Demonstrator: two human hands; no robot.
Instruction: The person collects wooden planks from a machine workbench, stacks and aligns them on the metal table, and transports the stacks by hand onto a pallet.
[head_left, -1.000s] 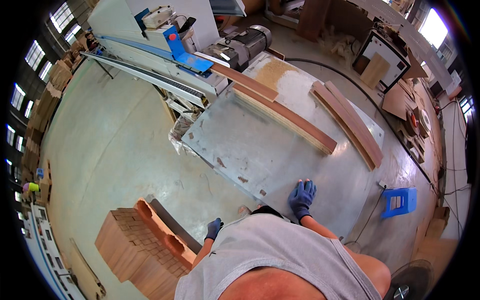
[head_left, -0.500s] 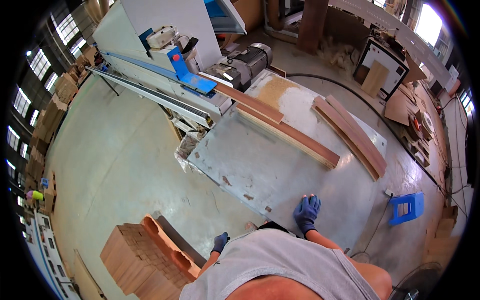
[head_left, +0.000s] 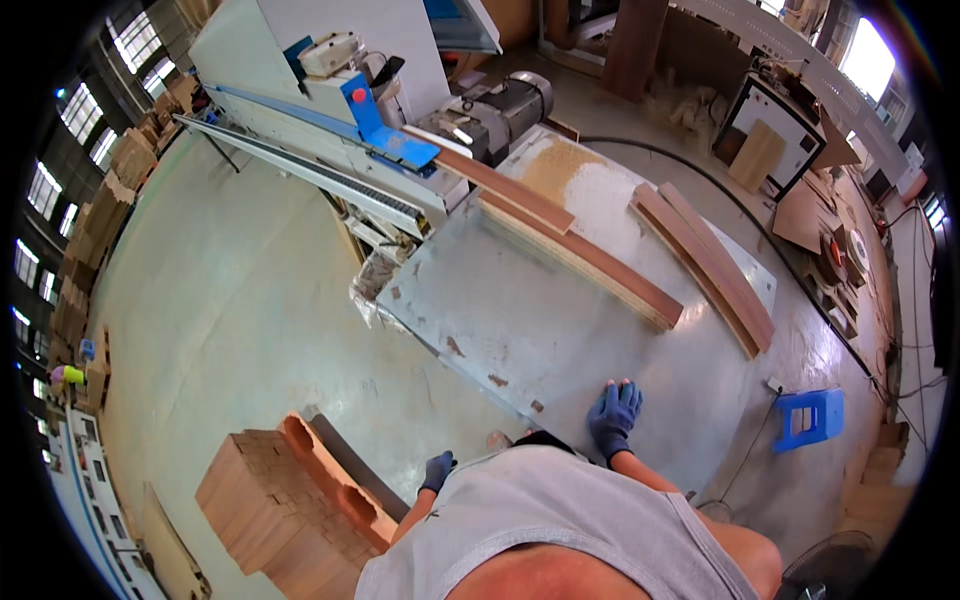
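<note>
My right hand (head_left: 614,418), in a dark blue glove with bare fingertips, lies flat on the near part of a grey metal-topped table (head_left: 500,330). It holds nothing, and its fingers point away from me. Beside my left hip hangs my left hand (head_left: 437,470), gloved the same way, off the table; its fingers are mostly hidden. Farther along the tabletop lies a stack of long brown wood strips (head_left: 600,270). One more strip (head_left: 500,188) rests at its far end and reaches toward the machine. Several similar strips (head_left: 705,265) lie to the right.
A large white machine (head_left: 330,130) with a blue guard (head_left: 405,148) stands at the table's far left. Stacked wood pieces (head_left: 265,500) sit on the floor to my left. To the right are a blue plastic stool (head_left: 808,420) and a black hose (head_left: 690,165). Sawdust (head_left: 552,172) covers part of the table.
The whole view has shifted slightly. Both hands keep about the same places, the right one still flat on the table. The strips have not visibly moved.
</note>
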